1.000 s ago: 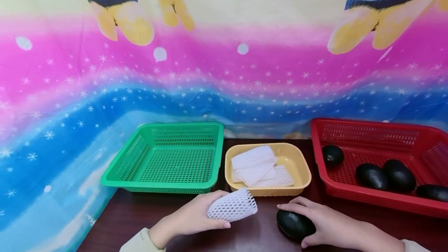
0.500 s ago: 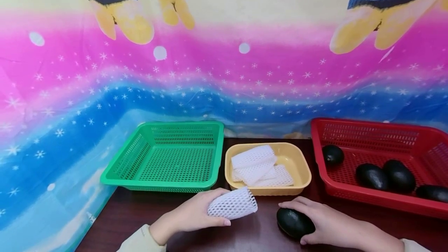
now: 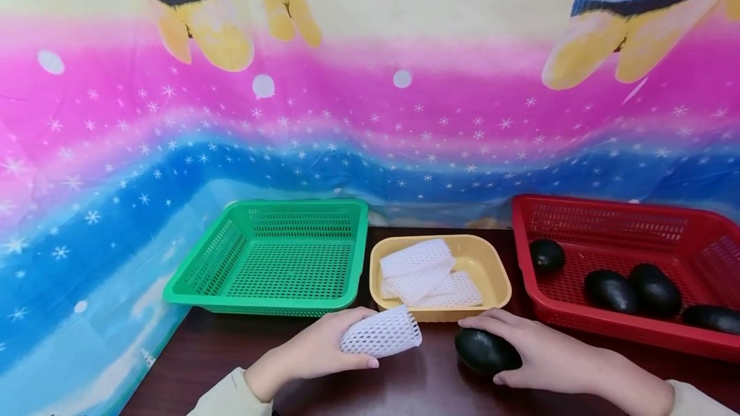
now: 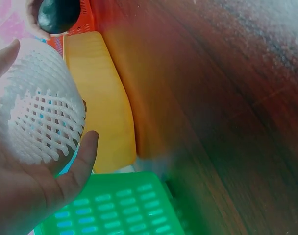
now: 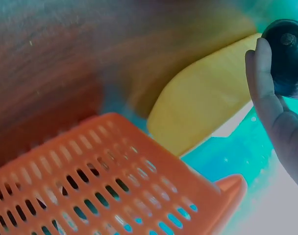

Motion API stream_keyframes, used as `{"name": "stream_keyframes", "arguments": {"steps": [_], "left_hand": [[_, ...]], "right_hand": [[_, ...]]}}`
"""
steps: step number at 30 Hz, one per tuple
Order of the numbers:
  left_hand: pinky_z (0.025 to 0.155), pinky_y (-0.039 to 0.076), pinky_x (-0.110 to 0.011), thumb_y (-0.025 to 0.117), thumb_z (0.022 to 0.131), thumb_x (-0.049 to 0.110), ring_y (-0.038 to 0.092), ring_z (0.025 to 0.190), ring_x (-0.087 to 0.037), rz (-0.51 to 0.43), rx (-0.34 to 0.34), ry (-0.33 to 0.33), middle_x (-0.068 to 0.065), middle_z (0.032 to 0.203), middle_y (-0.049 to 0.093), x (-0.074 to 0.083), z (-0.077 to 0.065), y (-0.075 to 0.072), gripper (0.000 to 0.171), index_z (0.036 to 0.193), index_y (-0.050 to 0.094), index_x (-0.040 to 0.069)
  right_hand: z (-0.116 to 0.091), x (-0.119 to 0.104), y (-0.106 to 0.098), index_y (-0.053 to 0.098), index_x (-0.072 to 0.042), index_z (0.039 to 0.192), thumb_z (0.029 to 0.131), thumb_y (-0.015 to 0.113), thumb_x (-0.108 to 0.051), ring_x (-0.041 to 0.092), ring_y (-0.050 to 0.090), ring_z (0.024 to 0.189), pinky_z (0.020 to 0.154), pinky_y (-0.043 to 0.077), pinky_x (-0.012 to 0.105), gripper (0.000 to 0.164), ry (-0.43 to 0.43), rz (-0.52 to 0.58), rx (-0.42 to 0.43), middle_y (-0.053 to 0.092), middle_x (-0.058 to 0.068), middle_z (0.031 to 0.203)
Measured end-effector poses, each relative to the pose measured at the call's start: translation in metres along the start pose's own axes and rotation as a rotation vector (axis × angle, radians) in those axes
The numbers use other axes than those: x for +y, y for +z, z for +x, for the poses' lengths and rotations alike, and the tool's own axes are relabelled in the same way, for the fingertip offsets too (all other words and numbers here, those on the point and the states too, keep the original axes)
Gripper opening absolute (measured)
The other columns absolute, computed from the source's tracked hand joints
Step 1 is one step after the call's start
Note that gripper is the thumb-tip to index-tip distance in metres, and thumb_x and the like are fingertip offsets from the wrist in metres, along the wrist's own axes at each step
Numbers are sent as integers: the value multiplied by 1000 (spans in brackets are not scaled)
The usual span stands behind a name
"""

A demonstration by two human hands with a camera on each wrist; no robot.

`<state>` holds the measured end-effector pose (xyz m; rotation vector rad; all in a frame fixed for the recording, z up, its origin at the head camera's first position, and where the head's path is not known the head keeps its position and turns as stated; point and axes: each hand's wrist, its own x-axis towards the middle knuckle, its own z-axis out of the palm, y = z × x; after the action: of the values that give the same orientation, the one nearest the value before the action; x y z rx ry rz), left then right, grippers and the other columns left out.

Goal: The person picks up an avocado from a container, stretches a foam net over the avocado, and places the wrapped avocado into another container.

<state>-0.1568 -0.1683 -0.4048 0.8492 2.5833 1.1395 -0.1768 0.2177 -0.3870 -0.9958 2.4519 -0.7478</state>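
At near left, the left hand (image 3: 315,346) is loosely holding a white, tubular foam-mesh net (image 3: 383,332). To its right, the half-curled right hand (image 3: 540,348) is gripping a glossy, black, oval fruit (image 3: 485,350).

The head view was bright and clear, with pale glare on the near tabletop (image 3: 428,381); both wrist views looked hazy, soft.
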Motion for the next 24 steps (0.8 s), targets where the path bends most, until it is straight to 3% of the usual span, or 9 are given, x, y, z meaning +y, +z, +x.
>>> {"name": "stream_keyframes", "arguments": {"steps": [8, 15, 24], "left_hand": [[88, 52, -30, 82, 87, 39, 60, 101, -5, 36, -9, 1, 12, 116, 65, 2, -1, -1, 56, 136, 61, 21], [89, 52, -32, 83, 86, 40, 59, 103, -5, 75, 8, 2, 11, 119, 64, 6, -1, -3, 58, 137, 60, 24], [88, 52, -30, 83, 85, 42, 58, 103, -5, 74, 0, 14, 10, 120, 63, 5, 1, 2, 58, 135, 61, 23]], "right_hand": [[0, -6, -8, 48, -30, 151, 87, 82, -41, 15, 56, 120, 88, 55, 31, 73, -71, -40, 26, 52, -3, 140], [0, -14, -8, 48, -25, 152, 88, 83, -31, 13, 56, 120, 87, 55, 31, 73, -215, -89, 158, 55, -5, 138], [9, -27, -2, 48, -27, 152, 88, 84, -32, 12, 56, 119, 86, 56, 31, 73, -259, -54, 247, 55, -6, 137]]}}
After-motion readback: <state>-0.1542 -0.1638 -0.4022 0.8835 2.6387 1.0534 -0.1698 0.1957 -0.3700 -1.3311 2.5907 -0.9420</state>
